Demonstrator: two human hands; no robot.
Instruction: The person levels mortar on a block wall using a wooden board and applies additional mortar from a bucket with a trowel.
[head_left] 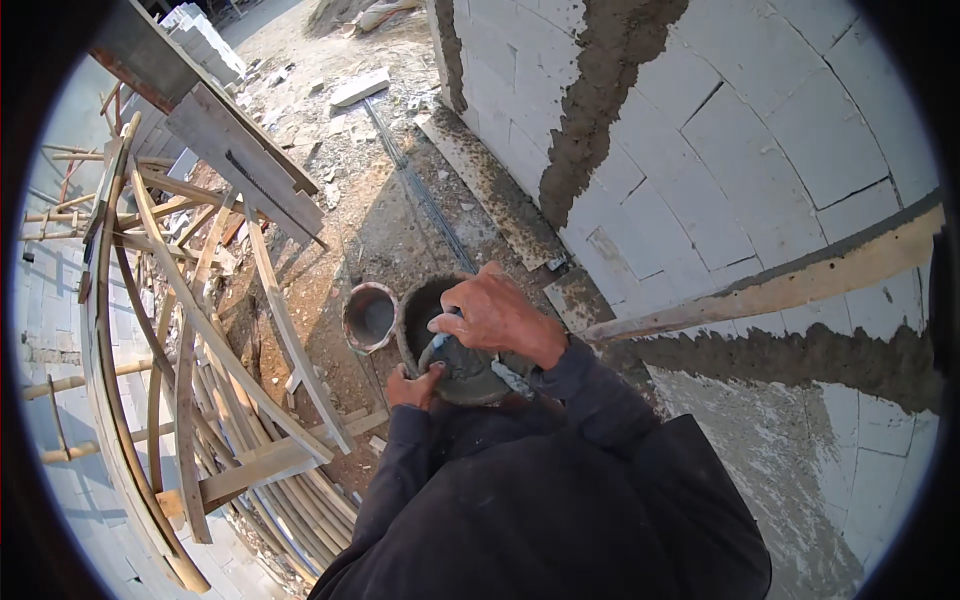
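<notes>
The person leans over a dark bucket [425, 310] of grey mortar that stands on the dirt ground [380, 220] close to the foot of a wall of white blocks [760, 130]. The right hand [495, 315] reaches down over the bucket's mouth, its fingers [450, 322] curled shut around what looks like the blue handle of a trowel [452, 355]; the handle is mostly hidden under the hand, so its shape is hard to make out. The trowel's blade, loaded with wet grey mortar, lies at the near side of the bucket. The left hand [412, 387] sits just below it, fingers bent and closed against the near edge of the mortar-covered blade or of a rounded pan beneath it; which of the two it grips cannot be told from this view.

Just to the left of the bucket, touching or nearly touching it, stands a smaller round bucket [370, 317] with a pale, mortar-smeared rim. Both dark sleeves come up from the lower edge of the picture. A band of rough grey mortar [600, 90] runs down the block wall, and a long wooden batten [780, 290] lies aslant against the wall to the right of the hands. On the left rises a scaffold of wooden poles and planks [200, 330], and loose white blocks [360, 87] lie farther off on the ground
</notes>
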